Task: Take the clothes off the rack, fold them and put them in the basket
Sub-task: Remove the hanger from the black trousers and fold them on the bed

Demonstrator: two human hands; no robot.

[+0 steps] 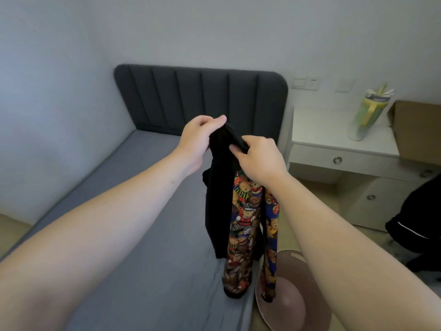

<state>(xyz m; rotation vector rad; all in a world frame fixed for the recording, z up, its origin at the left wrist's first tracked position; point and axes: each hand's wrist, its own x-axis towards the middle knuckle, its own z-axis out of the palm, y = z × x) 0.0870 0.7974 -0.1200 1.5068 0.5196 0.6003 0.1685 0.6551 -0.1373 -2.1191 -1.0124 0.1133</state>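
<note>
Your left hand [199, 139]: fingers and thumb curled over the top fold of the garment [222, 206], pinching the black cloth.
Your right hand [259, 156]: just beside the left one, fingers curled round the same bunched top edge, gripping it.
Garment: held up in the air in front of you, hanging straight down; black on the outside, with a bright teddy-bear print showing on the hanging parts. Its lower ends dangle over the bed's near edge and over the basket.
Basket [290, 256]: pink, on the floor just beside the bed, under your right forearm.
Bed [143, 235]: grey sheet, with a dark padded headboard [200, 101] behind.
White bench [319, 125]: right of the headboard, carrying a pale green jug [365, 115] and a cardboard box [417, 130].
Far right: dark cloth [415, 223] hanging, partly out of view.
</note>
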